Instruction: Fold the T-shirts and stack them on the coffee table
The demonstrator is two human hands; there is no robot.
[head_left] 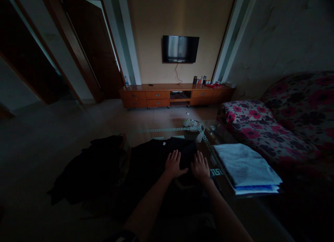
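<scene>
A black garment [148, 158], probably a shirt, lies spread on the glass coffee table, with a small white label near its far edge. My left hand [174, 164] rests flat on its right part, fingers stretched out. Close beside it, my right hand [200, 166] lies palm down with fingers spread at the garment's right edge. Neither hand grips anything. Dim light hides most of the cloth's folds and its near edge. To the right sits a stack of folded light-coloured clothes [245, 165] with a blue layer low in it.
A heap of dark cloth [91, 169] lies on the left. Beyond the hands, a plastic bag [191, 123] sits at the table's far end. A floral sofa [255, 130] stands at right. Against the far wall are a wooden TV cabinet [158, 95] and a television [180, 49].
</scene>
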